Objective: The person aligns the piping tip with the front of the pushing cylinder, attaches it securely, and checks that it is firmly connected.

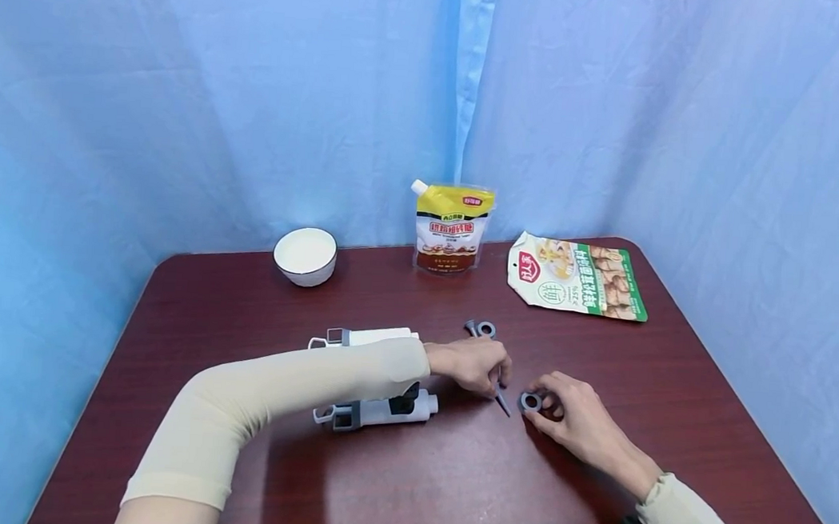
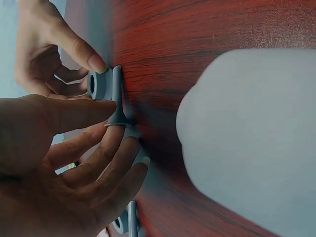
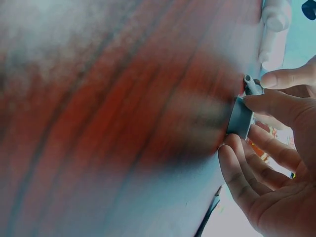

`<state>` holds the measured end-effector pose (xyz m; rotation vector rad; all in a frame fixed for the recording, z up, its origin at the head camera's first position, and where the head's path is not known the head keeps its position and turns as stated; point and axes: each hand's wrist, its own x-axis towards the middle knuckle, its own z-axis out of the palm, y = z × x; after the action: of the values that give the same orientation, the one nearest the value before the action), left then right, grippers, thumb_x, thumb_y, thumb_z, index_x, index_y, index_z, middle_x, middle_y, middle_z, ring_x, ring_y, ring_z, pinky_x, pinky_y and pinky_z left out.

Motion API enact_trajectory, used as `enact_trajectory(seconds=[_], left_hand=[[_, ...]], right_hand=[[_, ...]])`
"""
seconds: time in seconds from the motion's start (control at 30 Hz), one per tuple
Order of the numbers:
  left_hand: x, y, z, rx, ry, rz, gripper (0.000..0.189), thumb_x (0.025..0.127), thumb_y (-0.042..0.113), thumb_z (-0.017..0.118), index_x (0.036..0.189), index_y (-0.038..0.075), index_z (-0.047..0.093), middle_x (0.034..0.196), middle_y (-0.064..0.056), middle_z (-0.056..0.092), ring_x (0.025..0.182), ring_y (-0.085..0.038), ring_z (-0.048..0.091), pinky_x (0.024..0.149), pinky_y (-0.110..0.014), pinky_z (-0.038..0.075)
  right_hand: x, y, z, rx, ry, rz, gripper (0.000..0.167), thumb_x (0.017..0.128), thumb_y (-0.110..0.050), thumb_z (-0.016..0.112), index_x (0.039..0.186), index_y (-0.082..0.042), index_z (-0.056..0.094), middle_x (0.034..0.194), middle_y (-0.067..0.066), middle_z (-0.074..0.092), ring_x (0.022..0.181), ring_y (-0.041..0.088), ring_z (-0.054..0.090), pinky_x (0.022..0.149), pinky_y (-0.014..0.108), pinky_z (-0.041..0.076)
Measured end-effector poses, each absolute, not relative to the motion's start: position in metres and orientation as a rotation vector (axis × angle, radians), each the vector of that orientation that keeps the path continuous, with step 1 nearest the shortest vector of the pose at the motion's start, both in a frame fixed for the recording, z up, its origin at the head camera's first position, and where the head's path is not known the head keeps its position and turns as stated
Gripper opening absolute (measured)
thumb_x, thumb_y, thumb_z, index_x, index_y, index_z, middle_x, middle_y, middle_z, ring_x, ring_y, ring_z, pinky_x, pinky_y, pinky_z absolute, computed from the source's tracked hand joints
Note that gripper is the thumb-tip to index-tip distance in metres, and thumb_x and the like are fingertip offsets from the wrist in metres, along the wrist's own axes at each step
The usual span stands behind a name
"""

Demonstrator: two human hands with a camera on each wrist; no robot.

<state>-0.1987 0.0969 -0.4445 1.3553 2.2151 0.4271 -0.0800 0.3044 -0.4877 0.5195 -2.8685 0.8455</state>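
My left hand pinches a slim grey funnel-shaped nozzle, its narrow end pointing toward the front right. Thumb and fingers meet near its flared end in the left wrist view, where the nozzle is close beside the ring. Just to the right, my right hand holds a thick grey ring between thumb and fingers, low over the table. In the right wrist view the ring appears edge-on. Behind the left hand lie a second grey ring and another nozzle.
Two white cylinders with grey collars and looped handles, one farther back and one nearer, lie by the left forearm, which partly covers them. A white bowl, a spouted pouch and a flat green-and-white packet occupy the table's back.
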Motion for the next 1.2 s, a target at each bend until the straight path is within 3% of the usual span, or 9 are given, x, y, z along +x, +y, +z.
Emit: enact_trajectory(seconds=[0.37,0.8,1.2], left_hand=[[-0.198,0.091,-0.442,1.347,2.321,0.313,0.015,0.079,0.012,0.087,0.093,0.016,0.085,0.087,0.007,0.081,0.077,-0.002,0.064,0.067,-0.014,0.049],[-0.201,0.075,-0.438,1.326,2.252,0.476,0.014,0.086,0.019,0.086,0.094,0.01,0.08,0.088,-0.001,0.082,0.075,0.001,0.066,0.071,-0.011,0.045],[-0.204,0.058,-0.437,1.263,2.211,0.688,0.015,0.089,0.016,0.083,0.098,0.006,0.077,0.09,-0.006,0.081,0.077,-0.006,0.073,0.072,-0.013,0.05]], right_hand=[[-0.08,0.303,-0.489,0.52,-2.871,0.841,0.028,0.08,-0.007,0.088,0.103,-0.013,0.073,0.09,-0.004,0.067,0.075,0.003,0.062,0.064,0.023,0.054],[-0.082,0.304,-0.483,0.417,-2.918,1.048,0.026,0.083,-0.005,0.085,0.104,-0.009,0.07,0.091,0.003,0.073,0.071,-0.001,0.067,0.062,0.022,0.058],[-0.087,0.299,-0.47,0.318,-2.863,1.393,0.027,0.087,-0.018,0.086,0.106,-0.01,0.068,0.091,0.004,0.075,0.079,0.006,0.073,0.071,0.024,0.061]])
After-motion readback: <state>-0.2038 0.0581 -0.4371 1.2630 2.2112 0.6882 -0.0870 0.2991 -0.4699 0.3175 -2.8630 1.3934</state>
